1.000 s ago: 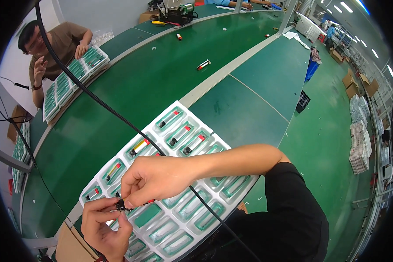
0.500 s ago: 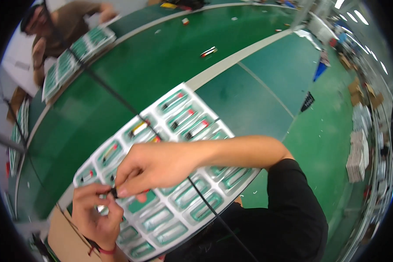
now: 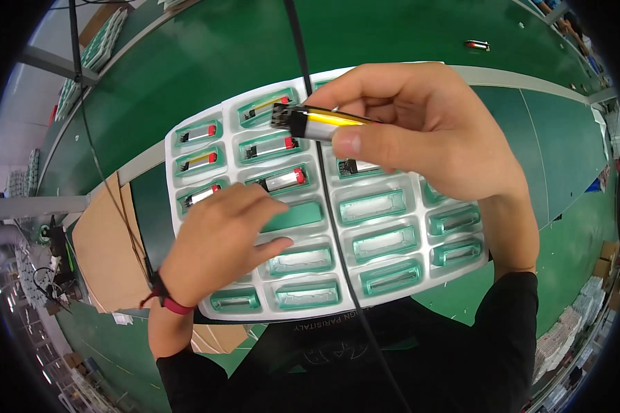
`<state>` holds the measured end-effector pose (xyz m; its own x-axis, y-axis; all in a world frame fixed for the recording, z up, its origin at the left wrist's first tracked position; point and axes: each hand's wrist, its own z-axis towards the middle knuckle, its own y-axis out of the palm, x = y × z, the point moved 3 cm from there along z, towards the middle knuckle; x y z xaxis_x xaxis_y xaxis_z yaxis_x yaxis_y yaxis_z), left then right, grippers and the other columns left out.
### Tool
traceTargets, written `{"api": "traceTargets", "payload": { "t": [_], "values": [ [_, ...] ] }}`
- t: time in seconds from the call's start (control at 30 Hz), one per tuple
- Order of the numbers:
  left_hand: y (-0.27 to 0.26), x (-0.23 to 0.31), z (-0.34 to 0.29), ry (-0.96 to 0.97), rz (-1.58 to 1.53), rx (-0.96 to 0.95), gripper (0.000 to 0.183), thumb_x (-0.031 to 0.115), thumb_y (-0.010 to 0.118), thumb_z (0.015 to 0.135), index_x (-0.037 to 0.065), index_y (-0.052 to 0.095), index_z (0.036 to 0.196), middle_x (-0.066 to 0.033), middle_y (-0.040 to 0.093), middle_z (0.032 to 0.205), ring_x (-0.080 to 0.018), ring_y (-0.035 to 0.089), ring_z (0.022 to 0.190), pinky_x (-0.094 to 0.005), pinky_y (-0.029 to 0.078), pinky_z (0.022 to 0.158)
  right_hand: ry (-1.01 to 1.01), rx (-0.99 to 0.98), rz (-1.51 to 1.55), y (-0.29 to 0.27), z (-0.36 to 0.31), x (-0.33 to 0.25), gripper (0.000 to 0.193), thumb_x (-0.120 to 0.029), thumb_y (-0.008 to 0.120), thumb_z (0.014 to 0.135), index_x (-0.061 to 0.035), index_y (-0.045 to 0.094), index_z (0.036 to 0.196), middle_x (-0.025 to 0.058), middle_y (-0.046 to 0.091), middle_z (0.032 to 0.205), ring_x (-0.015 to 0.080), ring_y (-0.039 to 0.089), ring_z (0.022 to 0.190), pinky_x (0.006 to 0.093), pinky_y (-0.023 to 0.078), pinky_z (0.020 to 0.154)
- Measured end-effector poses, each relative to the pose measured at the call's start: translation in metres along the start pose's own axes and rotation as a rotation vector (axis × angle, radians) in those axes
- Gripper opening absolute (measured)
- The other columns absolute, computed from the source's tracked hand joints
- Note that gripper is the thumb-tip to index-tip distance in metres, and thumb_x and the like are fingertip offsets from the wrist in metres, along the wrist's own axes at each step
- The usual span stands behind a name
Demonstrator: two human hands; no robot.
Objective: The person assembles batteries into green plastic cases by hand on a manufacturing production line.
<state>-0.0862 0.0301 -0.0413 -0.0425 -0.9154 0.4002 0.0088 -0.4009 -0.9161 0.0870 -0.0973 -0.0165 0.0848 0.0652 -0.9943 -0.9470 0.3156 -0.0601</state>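
Observation:
Raised over the far side of a white tray (image 3: 229,138), my right hand (image 3: 427,131) pinches a silver battery cell (image 3: 317,127) with a black end and a yellow strip. The black end points left, clear of the tray. My left hand (image 3: 217,241) hovers over the tray's left part, fingers apart and nothing in them. Near its fingertips, a silver cell with a red end (image 3: 280,180) lies in a pocket. More such cells fill the far-left pockets, while several nearer pockets (image 3: 372,206) hold none. My right hand hides some far-right pockets.
A dark cord (image 3: 324,186) crosses the view above the tray. Beyond the tray runs a green work surface (image 3: 207,55) with a loose cell (image 3: 477,45) on it. Brown cardboard (image 3: 100,241) stands at the left, and stacked trays (image 3: 103,38) lie at the far left.
My hands were together at a small dark piece over the tray's left; now they are apart. My right hand has moved right, holding the cell. The view has swung, and the co-worker is out of sight.

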Motion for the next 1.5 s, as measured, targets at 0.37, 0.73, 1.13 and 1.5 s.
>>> {"api": "traceTargets", "payload": {
  "t": [0.37,0.73,1.13,1.5],
  "values": [
    [0.017,-0.002,0.006,-0.122,-0.108,-0.079,0.024,0.016,0.073,0.073,0.009,0.063,0.093,-0.0036,0.062,0.081,-0.0263,0.062,0.074,-0.0372,0.05,0.062,0.257,-0.07,0.188,-0.002,-0.007,-0.009,0.027,-0.008,0.06,0.087,0.007,0.063,0.109,0.0079,0.069,0.082,0.006,0.052,0.055,0.0201,0.043,0.05],
    [-0.038,-0.038,0.001,0.038,-0.865,0.259,0.05,-0.013,0.079,0.057,-0.001,0.06,0.102,-0.0082,0.052,0.101,-0.0125,0.057,0.077,-0.0249,0.053,0.064,0.084,0.009,0.264,-0.005,-0.007,-0.017,0.031,0.004,0.068,0.078,0.0036,0.065,0.108,0.0129,0.07,0.087,0.0071,0.06,0.063,0.0177,0.045,0.052],
    [-0.03,-0.024,0.026,0.202,-1.01,0.51,0.05,-0.005,0.084,0.06,0.007,0.052,0.096,-0.0175,0.062,0.107,-0.0237,0.062,0.105,-0.0334,0.056,0.085,-0.264,0.158,-0.167,-0.002,-0.025,-0.035,0.031,0.009,0.074,0.072,0.0076,0.065,0.102,0.0132,0.062,0.095,0.0149,0.062,0.08,0.0242,0.051,0.069],
    [0.001,-0.027,0.017,-0.148,-1.937,0.351,0.052,0.027,0.074,0.081,-0.002,0.052,0.117,-0.0194,0.049,0.127,-0.0333,0.061,0.108,-0.0411,0.059,0.079,-0.131,0.185,0.239,0.0,-0.013,-0.025,0.024,0.002,0.07,0.081,0.0068,0.064,0.104,0.0035,0.061,0.075,0.0058,0.056,0.065,0.0185,0.049,0.06]
  ]
}}
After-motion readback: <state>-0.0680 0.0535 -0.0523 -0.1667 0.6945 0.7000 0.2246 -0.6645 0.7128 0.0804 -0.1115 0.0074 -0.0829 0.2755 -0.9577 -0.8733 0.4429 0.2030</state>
